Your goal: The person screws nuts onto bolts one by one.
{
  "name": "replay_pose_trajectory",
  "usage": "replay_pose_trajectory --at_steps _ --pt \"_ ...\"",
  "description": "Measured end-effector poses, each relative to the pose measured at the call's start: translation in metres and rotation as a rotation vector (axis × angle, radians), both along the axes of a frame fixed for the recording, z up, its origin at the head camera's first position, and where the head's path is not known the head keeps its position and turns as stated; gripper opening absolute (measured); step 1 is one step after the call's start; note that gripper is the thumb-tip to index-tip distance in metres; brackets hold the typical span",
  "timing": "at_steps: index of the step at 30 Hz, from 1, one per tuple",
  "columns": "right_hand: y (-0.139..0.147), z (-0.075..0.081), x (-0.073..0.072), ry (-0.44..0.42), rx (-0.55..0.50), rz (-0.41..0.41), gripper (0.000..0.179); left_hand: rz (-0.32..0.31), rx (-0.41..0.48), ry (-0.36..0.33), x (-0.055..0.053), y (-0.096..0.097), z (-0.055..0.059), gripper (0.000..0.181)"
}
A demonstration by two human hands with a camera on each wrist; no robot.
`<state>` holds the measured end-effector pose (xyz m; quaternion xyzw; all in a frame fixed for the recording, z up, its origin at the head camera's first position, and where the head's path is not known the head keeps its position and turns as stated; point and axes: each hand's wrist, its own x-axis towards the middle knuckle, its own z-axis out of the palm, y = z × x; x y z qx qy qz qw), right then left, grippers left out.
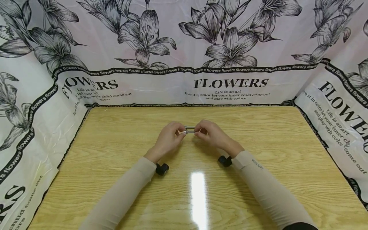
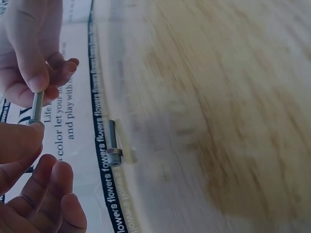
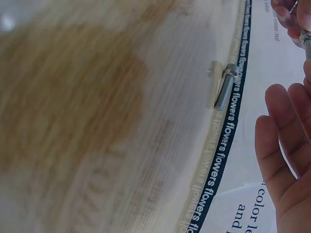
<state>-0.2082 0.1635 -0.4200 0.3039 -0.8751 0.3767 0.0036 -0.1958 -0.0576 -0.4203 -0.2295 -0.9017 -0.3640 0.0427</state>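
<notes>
Above the table, my left hand (image 1: 169, 138) and right hand (image 1: 213, 134) hold one small metal bolt (image 1: 191, 132) between them. In the left wrist view, the thumb and finger of the left hand (image 2: 19, 145) pinch the bolt (image 2: 37, 106) at its nut end, largely covering the head. The right hand (image 2: 36, 43) pinches the threaded shank's other end. A second bolt (image 2: 112, 138) lies on the table just beyond, with a nut (image 2: 114, 151) close to its head. The right wrist view also shows this lying bolt (image 3: 224, 90), beside the right hand's spread fingers (image 3: 274, 141).
The wood-grain table (image 1: 115, 134) has a bright light reflection (image 1: 198, 198) near its front. A flower-printed cloth (image 1: 161, 86) stands up along its back and both sides. Small black wrist cameras (image 1: 162, 169) sit under both sleeves.
</notes>
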Motion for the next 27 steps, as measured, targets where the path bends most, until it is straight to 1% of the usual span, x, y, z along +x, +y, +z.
replay_pose_trajectory --at_steps 6,10,19,21,27 --pt "-0.001 -0.001 -0.008 0.035 0.069 0.025 0.005 0.008 -0.052 -0.047 -0.006 0.001 0.000 0.004" --pt "-0.001 -0.002 -0.013 0.035 0.125 0.038 0.004 0.015 -0.086 -0.083 -0.010 0.002 -0.002 0.004" --pt "-0.003 -0.006 -0.028 0.007 0.230 0.037 0.005 -0.005 -0.121 -0.106 -0.023 0.004 -0.007 0.006" --pt "-0.003 -0.007 -0.030 0.005 0.240 0.039 0.005 -0.006 -0.134 -0.112 -0.025 0.004 -0.008 0.007" --pt "-0.004 -0.006 -0.034 -0.049 0.300 0.034 0.005 -0.012 -0.179 -0.123 -0.030 0.005 -0.014 0.007"
